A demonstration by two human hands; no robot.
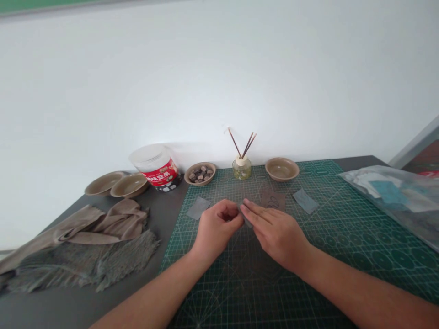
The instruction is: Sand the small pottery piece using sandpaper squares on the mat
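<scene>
Green mat [325,224] below — over its middle the right hand [280,234] grasps a small grey piece [246,219], left hand [215,227] curled against it, grip hidden; steady, even pressure should serve best.

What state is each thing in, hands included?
Grey piece, partly hidden
Left hand, curled, touching the grey piece
Right hand, fingers extended against the grey piece
Brown sheet, flat, partly hidden
Left grey sheet, flat
Right grey sheet, flat
Middle bowl, holding small pieces
Right bowl, upright
Two left bowls, upright
Jar, upright, lid unclear
Diffuser, holding three sticks
Cloth, crumpled
Clear bag, holding things
Mat, lying flat
</scene>
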